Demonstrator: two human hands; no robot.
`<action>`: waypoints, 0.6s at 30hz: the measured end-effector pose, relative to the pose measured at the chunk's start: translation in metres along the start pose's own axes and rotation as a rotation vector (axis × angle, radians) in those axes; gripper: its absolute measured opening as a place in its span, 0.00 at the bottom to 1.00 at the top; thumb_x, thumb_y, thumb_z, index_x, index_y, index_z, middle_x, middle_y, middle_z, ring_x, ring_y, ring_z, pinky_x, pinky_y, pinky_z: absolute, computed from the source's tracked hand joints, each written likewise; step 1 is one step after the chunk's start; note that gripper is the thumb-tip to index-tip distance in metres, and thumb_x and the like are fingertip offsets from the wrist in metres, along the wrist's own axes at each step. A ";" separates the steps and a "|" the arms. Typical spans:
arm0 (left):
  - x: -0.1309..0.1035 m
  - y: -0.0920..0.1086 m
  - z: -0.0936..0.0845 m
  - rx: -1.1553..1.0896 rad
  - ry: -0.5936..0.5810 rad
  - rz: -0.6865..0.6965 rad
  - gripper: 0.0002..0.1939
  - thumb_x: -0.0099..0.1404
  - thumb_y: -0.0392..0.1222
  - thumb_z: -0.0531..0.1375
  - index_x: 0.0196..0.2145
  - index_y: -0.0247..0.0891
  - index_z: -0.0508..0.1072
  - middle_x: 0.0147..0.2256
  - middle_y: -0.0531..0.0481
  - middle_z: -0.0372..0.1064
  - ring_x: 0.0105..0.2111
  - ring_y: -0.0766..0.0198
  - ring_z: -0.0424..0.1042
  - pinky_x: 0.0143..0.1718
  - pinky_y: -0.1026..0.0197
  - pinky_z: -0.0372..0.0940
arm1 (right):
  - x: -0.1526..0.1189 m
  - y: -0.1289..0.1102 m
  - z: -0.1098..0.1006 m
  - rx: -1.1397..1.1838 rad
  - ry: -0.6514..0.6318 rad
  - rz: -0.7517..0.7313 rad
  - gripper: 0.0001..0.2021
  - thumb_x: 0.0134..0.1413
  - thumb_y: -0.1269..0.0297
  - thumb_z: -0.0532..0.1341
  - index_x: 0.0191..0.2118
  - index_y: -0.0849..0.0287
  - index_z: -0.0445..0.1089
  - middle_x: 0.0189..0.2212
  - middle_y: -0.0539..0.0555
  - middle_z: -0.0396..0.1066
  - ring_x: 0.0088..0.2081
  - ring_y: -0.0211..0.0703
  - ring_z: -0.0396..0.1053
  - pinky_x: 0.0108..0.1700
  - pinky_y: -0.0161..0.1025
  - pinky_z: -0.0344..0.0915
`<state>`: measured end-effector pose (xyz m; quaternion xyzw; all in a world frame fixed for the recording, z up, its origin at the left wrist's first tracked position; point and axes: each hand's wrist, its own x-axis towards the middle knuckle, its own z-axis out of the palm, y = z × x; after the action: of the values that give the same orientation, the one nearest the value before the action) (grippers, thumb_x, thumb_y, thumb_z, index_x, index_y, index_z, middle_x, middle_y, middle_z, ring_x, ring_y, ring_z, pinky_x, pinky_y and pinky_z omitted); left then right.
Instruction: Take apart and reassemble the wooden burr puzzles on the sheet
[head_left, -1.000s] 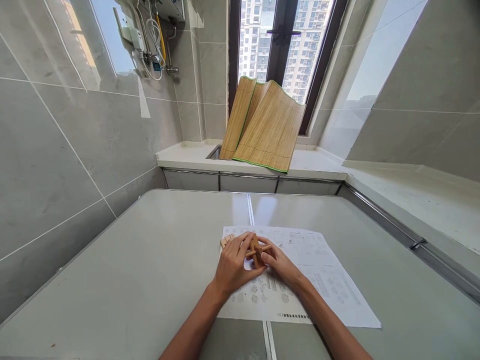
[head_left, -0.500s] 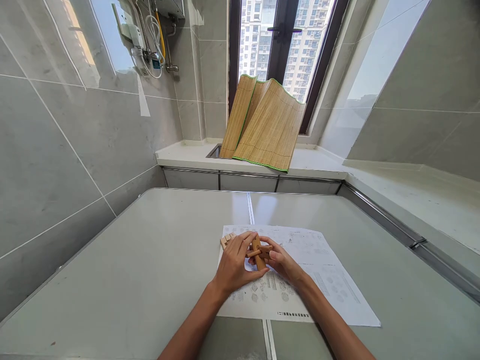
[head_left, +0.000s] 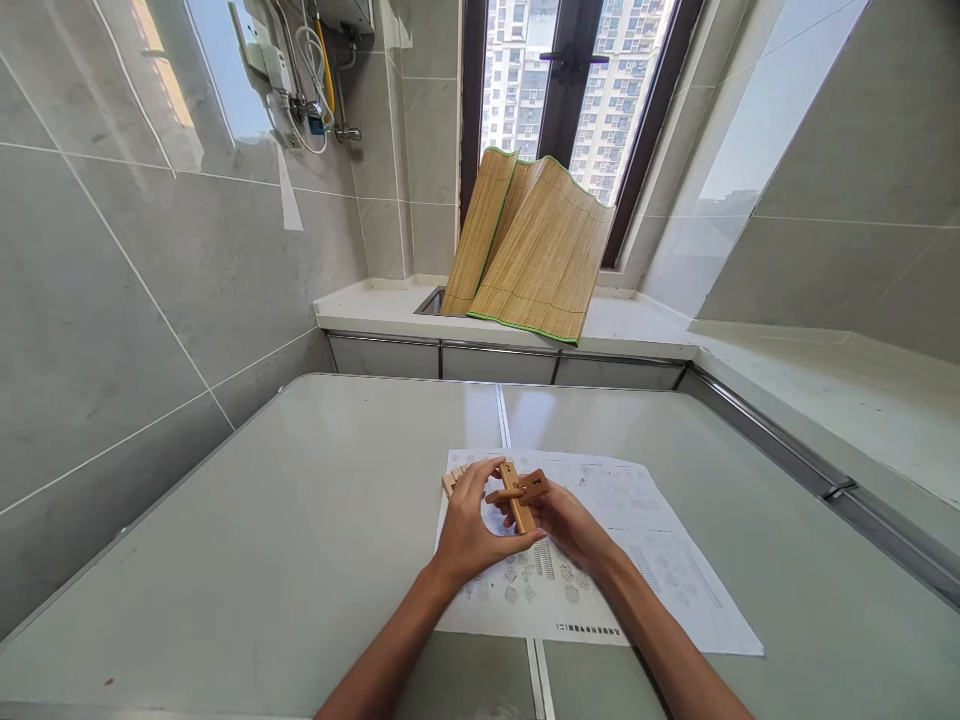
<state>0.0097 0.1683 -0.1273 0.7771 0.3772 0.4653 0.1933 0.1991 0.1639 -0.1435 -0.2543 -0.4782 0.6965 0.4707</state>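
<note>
My left hand [head_left: 471, 535] grips an upright brown wooden puzzle piece [head_left: 523, 516] by its two ends, thumb below and fingertips on top. Another brown wooden piece [head_left: 534, 486] crosses it, narrow at the left and broad with a dark notch or mark at the right. My right hand [head_left: 576, 528] has its fingers closed around the broad part from behind; some fingertips are hidden by the wood. Both pieces are held above a printed sheet [head_left: 660, 570] with small diagrams. Beyond my left fingers lies paler notched wood [head_left: 452, 480], partly covered by the hand.
The sheet lies on a pale table [head_left: 247, 560] with a seam down its middle. Behind the table runs a white ledge [head_left: 360, 308] bearing a bent bamboo mat [head_left: 544, 255] before the window. Tiled walls [head_left: 112, 290] close in both sides.
The crossing piece has tilted, and its broad right part now stands higher, showing its dark mark. My right fingers have dropped from its top to behind it. The upright piece leans slightly more.
</note>
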 end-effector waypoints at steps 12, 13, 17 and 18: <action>0.002 0.002 0.004 -0.204 -0.033 -0.204 0.37 0.47 0.49 0.76 0.53 0.43 0.70 0.54 0.42 0.72 0.56 0.46 0.70 0.57 0.43 0.65 | 0.006 0.007 0.002 -0.392 0.286 -0.180 0.20 0.60 0.42 0.63 0.42 0.55 0.76 0.36 0.54 0.77 0.35 0.50 0.75 0.39 0.45 0.72; 0.002 0.001 0.005 -0.233 -0.047 -0.234 0.36 0.47 0.48 0.76 0.53 0.43 0.70 0.54 0.42 0.72 0.56 0.46 0.71 0.57 0.43 0.65 | 0.006 0.007 0.001 -0.397 0.293 -0.192 0.20 0.60 0.42 0.63 0.42 0.55 0.76 0.36 0.55 0.77 0.35 0.50 0.75 0.38 0.45 0.72; 0.001 -0.003 0.007 -0.321 -0.088 -0.272 0.35 0.49 0.46 0.76 0.53 0.43 0.70 0.56 0.41 0.69 0.56 0.47 0.71 0.56 0.44 0.66 | 0.007 0.009 0.000 -0.369 0.331 -0.210 0.18 0.58 0.45 0.66 0.41 0.55 0.76 0.38 0.55 0.77 0.38 0.49 0.74 0.37 0.43 0.72; 0.001 -0.004 0.007 -0.327 -0.095 -0.255 0.36 0.48 0.46 0.76 0.53 0.43 0.69 0.56 0.41 0.68 0.57 0.46 0.70 0.57 0.44 0.66 | 0.007 0.009 -0.001 -0.347 0.343 -0.208 0.18 0.57 0.45 0.67 0.41 0.55 0.76 0.38 0.55 0.78 0.38 0.49 0.74 0.37 0.43 0.72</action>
<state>0.0145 0.1717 -0.1328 0.7023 0.3826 0.4549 0.3918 0.1926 0.1698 -0.1516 -0.3952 -0.5274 0.4985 0.5632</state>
